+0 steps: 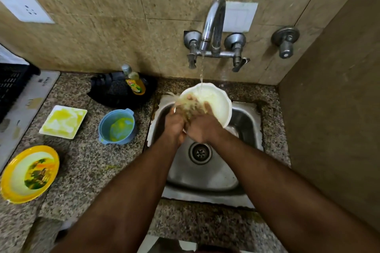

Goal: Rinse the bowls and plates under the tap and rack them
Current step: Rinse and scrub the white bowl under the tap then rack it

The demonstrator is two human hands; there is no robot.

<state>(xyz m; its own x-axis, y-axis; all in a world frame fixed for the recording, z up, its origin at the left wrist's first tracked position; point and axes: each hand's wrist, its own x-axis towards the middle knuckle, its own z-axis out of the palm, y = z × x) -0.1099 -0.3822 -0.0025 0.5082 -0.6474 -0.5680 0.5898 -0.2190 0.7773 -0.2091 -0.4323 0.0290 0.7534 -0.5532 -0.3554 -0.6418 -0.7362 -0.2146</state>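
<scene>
While water runs from the tap (212,26), the white bowl (218,104) sits tilted over the far part of the sink (248,123), open side facing near-left. Left hand (174,125) grips its near rim; right hand (202,129) reaches inside, fingers blurred, grip unclear. Left counter: blue bowl (117,126), square plate (63,121), yellow plate (28,173).

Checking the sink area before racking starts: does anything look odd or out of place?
The dish soap bottle lies tilted inside a black pan behind the sink. The counter's edge around the sink looks chipped and stained. Otherwise nothing stands out.
</scene>
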